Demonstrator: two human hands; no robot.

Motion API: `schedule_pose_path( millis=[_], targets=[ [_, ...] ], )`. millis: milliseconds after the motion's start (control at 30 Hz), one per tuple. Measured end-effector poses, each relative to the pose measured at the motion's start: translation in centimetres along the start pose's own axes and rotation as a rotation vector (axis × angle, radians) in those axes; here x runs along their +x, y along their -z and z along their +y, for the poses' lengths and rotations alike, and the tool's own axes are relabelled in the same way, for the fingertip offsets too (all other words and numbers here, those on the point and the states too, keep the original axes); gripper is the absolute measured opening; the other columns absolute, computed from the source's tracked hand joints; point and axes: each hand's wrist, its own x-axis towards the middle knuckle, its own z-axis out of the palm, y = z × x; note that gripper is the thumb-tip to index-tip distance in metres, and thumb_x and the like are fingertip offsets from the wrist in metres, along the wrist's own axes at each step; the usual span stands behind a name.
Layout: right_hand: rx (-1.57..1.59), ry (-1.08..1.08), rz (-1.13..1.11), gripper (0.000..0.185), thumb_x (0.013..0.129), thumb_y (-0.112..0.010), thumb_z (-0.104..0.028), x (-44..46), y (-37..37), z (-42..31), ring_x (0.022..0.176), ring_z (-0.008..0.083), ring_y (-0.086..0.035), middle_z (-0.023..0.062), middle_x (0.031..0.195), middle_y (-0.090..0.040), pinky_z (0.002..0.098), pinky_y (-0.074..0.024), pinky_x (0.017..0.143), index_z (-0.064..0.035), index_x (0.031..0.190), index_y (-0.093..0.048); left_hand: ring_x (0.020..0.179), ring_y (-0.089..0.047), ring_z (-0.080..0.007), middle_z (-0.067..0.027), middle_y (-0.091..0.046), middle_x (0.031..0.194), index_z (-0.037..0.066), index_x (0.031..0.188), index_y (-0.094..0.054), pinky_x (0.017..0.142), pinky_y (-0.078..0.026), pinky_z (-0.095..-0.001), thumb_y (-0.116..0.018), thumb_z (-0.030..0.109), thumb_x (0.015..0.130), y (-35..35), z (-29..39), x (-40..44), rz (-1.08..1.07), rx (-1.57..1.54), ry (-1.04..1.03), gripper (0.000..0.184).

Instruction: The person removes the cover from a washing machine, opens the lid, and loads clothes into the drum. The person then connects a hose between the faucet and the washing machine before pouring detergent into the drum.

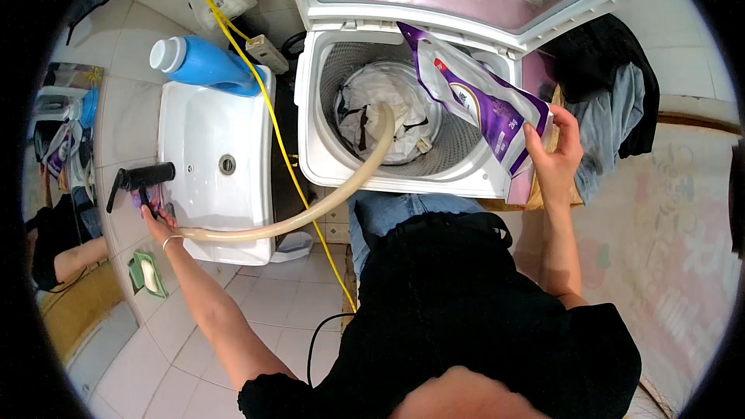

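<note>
Purple-and-white pouch (485,101): pinched in my right hand (557,154), tilted above open washer (442,183); a weak pinch could drop it. Cream hose (310,221): gripped in my left hand (161,229) beside black tap (146,177); slippage could leak.

The hose (345,192) runs over the sink (190,194) rightward into the washing machine (442,181).

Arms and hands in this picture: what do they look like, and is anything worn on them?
They are a person's, with ordinary fingers and no gloves. Short black sleeves leave both forearms bare. A thin, pale bracelet circles the wrist by the left hand; none shows by the right hand.
</note>
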Motion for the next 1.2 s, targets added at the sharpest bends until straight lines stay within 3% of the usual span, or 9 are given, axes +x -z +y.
schedule_pose_path(
  millis=[267, 633, 1200],
  targets=[
    [0.009, 0.027, 0.002, 0.037, 0.07, -0.074, -0.007, -0.1, -0.6, -0.2, 0.089, 0.0147, -0.059, 0.008, 0.098, -0.063, 0.0256, -0.0444, 0.082, 0.0002, 0.104, -0.059, 0.041, -0.033, -0.0083, 0.003, -0.044, 0.057, 0.016, 0.092, -0.058, 0.04, -0.025, -0.0215, -0.055, 0.051, 0.085, 0.3, -0.3, 0.2, -0.003, -0.029, 0.014, 0.035],
    [0.03, 0.068, 0.006, 0.038, 0.07, -0.074, -0.006, 0.2, -0.9, -0.5, 0.091, 0.0162, -0.058, 0.0081, 0.099, -0.062, 0.0262, -0.0439, 0.084, 0.0001, 0.104, -0.058, 0.038, -0.033, -0.0085, 0.0025, -0.041, 0.056, 0.01, 0.094, -0.058, 0.035, -0.025, -0.0227, -0.049, 0.05, 0.089, 0.1, -0.6, 0.2, -0.008, -0.019, -0.024, 0.041],
    [0.216, 0.01, 0.029, 0.036, 0.074, -0.071, -0.001, 0.2, -1.6, -0.2, 0.091, 0.0129, -0.057, 0.0075, 0.101, -0.06, 0.0238, -0.0446, 0.082, 0.0014, 0.107, -0.057, 0.039, -0.034, -0.0087, 0.0019, -0.041, 0.055, 0.01, 0.095, -0.055, 0.035, -0.026, -0.0232, -0.048, 0.05, 0.089, -0.5, -0.3, -0.5, 0.005, -0.01, -0.034, 0.042]
  ],
)
